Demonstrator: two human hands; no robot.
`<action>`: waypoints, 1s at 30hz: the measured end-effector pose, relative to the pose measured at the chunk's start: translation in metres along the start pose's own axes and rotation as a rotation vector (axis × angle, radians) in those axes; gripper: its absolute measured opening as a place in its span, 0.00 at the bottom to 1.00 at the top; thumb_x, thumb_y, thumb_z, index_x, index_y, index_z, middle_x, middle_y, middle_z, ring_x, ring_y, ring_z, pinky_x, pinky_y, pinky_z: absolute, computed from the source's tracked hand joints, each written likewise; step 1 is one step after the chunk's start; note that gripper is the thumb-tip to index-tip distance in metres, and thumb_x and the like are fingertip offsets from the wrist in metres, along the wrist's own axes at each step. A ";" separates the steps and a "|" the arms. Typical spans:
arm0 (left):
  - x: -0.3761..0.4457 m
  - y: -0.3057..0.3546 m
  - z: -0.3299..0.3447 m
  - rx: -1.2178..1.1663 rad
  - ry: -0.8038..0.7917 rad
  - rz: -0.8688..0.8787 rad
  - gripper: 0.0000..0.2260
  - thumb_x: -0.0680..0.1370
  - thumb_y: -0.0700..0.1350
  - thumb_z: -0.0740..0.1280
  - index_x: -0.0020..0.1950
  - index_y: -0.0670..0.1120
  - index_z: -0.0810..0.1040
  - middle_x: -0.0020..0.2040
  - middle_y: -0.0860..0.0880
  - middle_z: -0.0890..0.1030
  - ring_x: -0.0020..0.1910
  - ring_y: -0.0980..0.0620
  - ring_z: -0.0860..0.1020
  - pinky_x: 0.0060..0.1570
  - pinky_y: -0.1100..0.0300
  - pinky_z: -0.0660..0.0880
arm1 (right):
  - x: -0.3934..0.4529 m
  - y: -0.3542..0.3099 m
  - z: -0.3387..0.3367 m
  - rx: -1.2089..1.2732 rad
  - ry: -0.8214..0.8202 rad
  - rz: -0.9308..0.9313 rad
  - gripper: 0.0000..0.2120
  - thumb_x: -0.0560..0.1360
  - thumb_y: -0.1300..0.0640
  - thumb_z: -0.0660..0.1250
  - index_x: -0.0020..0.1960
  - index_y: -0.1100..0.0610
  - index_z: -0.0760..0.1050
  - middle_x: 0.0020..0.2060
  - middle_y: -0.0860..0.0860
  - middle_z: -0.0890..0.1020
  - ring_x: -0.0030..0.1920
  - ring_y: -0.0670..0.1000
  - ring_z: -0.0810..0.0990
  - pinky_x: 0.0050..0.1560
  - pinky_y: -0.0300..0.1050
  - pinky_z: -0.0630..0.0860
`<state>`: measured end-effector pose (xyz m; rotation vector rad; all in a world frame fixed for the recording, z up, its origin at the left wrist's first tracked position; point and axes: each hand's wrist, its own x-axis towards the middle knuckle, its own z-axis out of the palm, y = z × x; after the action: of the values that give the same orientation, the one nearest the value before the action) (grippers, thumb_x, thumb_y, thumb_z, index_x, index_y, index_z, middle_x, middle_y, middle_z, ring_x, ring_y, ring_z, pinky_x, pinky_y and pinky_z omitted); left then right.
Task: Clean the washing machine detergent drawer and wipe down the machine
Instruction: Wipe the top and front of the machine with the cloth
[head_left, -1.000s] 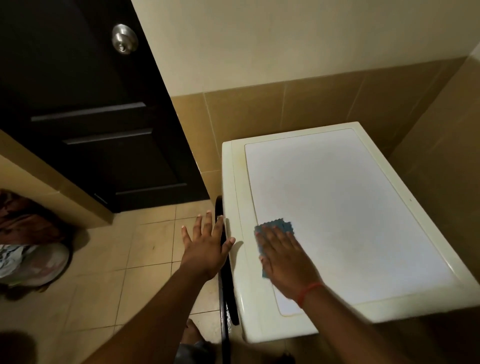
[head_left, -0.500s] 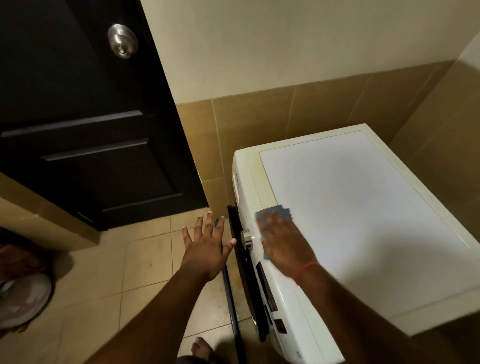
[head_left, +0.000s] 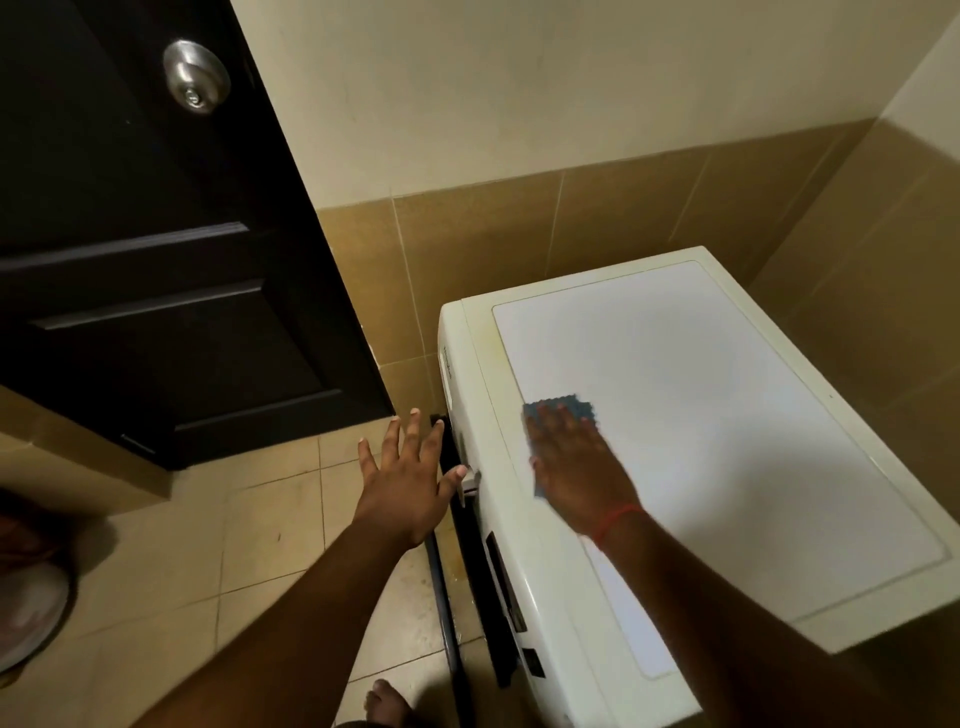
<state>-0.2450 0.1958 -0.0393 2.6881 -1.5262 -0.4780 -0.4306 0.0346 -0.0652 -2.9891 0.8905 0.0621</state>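
Right hand (head_left: 576, 467) pressing flat, fingers straight, on blue textured cloth (head_left: 563, 410) to wipe white washing machine top (head_left: 727, 415); left hand (head_left: 410, 478) spread, empty, likely for balance.

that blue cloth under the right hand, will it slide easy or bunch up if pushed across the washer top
The blue cloth probably slides easily: the washing machine top looks smooth and glossy. It lies flat under the right hand, so it seems thin and floppy, and may bunch at its uncovered edge.
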 end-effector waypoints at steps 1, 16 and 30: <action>-0.001 0.006 0.000 0.006 -0.001 -0.012 0.31 0.80 0.65 0.42 0.80 0.55 0.42 0.80 0.48 0.38 0.78 0.44 0.37 0.74 0.35 0.40 | -0.001 0.010 -0.002 0.013 0.007 0.095 0.28 0.82 0.49 0.46 0.80 0.56 0.49 0.79 0.55 0.55 0.78 0.58 0.53 0.75 0.59 0.57; 0.015 0.126 0.001 0.020 -0.006 -0.110 0.33 0.78 0.67 0.39 0.79 0.55 0.37 0.79 0.49 0.34 0.78 0.45 0.34 0.73 0.34 0.37 | -0.004 0.113 0.000 0.014 0.014 -0.141 0.28 0.80 0.48 0.47 0.79 0.54 0.53 0.78 0.52 0.59 0.77 0.57 0.56 0.76 0.58 0.55; 0.038 0.188 0.009 0.049 0.024 -0.138 0.34 0.77 0.68 0.38 0.79 0.54 0.38 0.80 0.49 0.36 0.78 0.45 0.36 0.74 0.36 0.39 | -0.017 0.191 0.007 0.027 0.039 -0.159 0.28 0.79 0.47 0.48 0.78 0.52 0.59 0.77 0.50 0.62 0.76 0.56 0.60 0.74 0.57 0.59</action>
<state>-0.3866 0.0670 -0.0270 2.8392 -1.3701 -0.4158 -0.5497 -0.1161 -0.0728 -3.0338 0.6473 -0.0107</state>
